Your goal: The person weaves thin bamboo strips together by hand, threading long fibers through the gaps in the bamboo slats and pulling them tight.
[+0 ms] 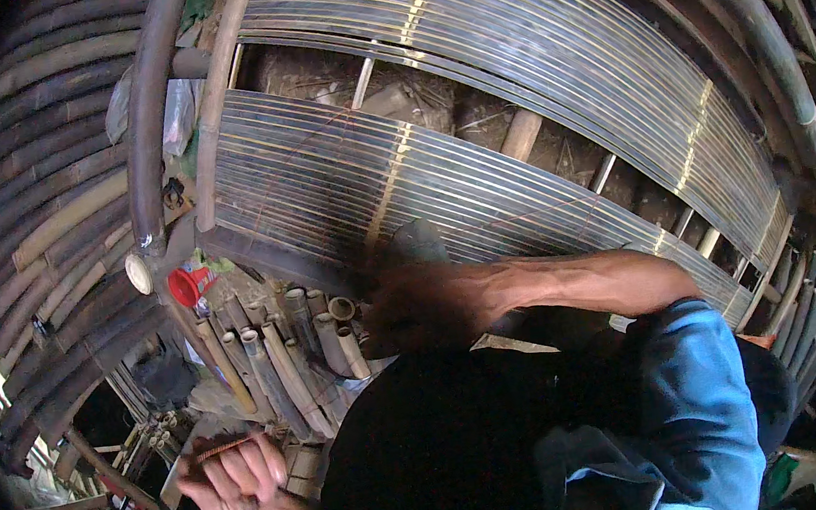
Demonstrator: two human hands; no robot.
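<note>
Right hand (396, 309) mostly in deep shadow against the bamboo slat screen (339, 177); fingers not distinguishable, grip state not determinable, any held object concealed. Dark garment (451, 452) fills lower centre, masking whatever lies beneath. Left hand (238, 481) closed round a thin reddish stick (228, 445); stick's lower end hidden inside the fist. Left forearm cut off at lower edge. Cut bamboo tubes (289, 354) partly covered at lower ends by the garment. Small dark fitting (173, 193) on the post too small to identify. Clutter at lower left (120, 469) blurred and distorted by the lens rim. Frame corners black.
</note>
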